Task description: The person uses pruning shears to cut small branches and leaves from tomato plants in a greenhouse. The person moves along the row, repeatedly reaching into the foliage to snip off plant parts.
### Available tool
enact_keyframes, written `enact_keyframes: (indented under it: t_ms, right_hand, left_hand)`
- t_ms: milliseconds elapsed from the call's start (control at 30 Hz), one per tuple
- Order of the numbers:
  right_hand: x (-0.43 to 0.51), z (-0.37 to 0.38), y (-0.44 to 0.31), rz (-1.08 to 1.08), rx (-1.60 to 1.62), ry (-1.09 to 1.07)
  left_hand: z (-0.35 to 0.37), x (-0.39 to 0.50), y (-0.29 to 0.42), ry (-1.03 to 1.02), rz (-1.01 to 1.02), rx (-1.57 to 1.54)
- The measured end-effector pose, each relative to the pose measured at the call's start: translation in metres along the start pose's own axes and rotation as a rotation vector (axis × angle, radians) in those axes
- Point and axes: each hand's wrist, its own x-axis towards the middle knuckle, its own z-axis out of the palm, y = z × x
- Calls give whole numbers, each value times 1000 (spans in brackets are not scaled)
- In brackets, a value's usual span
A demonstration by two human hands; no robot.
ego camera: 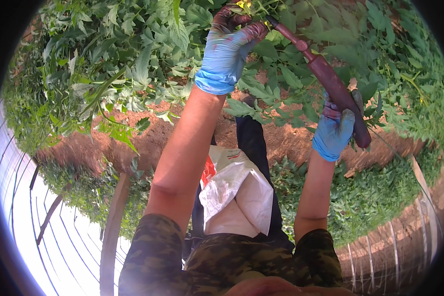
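Observation:
My left hand, in a blue glove stained dark red at the fingers, is raised at the top centre, its fingers bent close to small yellow tomato flowers on a stem. Whether the fingers pinch the stem is hard to tell. On the right, my right hand, gloved the same way, is closed around a dark red hand-held tool with a thick handle and a narrow neck. The tool's dark tip points up and left, beside the left fingertips and another small yellow flower.
Leafy tomato plants spread across the top and both sides. Reddish soil runs between the rows. A white plastic bag hangs at my waist. A post stands lower left, and a thin line crosses at right.

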Motion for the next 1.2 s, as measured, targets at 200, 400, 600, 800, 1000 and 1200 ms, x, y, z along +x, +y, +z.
enact_keyframes:
  t_ms: [200,400,600,800,1000,1200]
  right_hand:
    - [1,-2,-2,25,-43,64]
    - [-8,-11,-10,-34,93,96]
    - [-35,-11,-10,151,355,191]
    - [-64,-23,17,441,540,-58]
    - [-103,-14,35,294,-134,39]
    - [-168,53,12,539,182,-105]
  left_hand:
    - [1,1,-1,18,-15,31]
    - [-14,-9,0,61,76,-54]
    - [-40,-52,-22,96,-32,68]
    - [-89,-136,-18,269,-248,109]
    - [-130,-212,-40,431,-280,78]
    - [-176,-289,4,477,-389,91]
